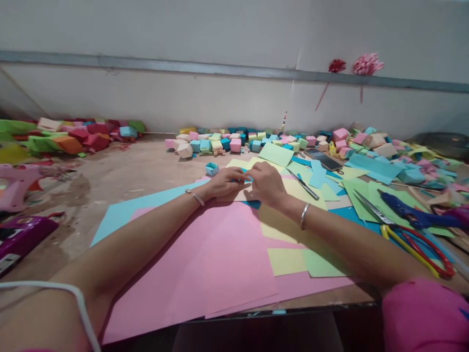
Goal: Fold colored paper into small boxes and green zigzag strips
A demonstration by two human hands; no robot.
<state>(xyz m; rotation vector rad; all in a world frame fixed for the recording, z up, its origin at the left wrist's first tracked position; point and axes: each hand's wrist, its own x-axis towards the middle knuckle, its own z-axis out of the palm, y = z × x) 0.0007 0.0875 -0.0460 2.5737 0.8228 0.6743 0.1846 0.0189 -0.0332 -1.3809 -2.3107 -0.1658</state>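
My left hand (227, 182) and my right hand (268, 185) meet over the middle of the paper pile, their fingers curled close together. Between the fingertips shows a small blue paper piece (248, 179), mostly hidden by the fingers. A small blue open-topped paper box (211, 169) stands just beyond my left hand. Under my forearms lie large pink sheets (205, 254), with a light blue sheet (117, 217) sticking out at the left. Right of my right hand are a slim pen-like tool (303, 184) and yellow paper (289, 222).
Folded paper boxes (234, 144) line the wall, with a bright heap (84, 137) at left. Scissors (406, 234), a blue glue gun (414, 210) and a phone (323, 160) lie right. A pink glue gun (18, 186) and purple device (25, 239) sit left.
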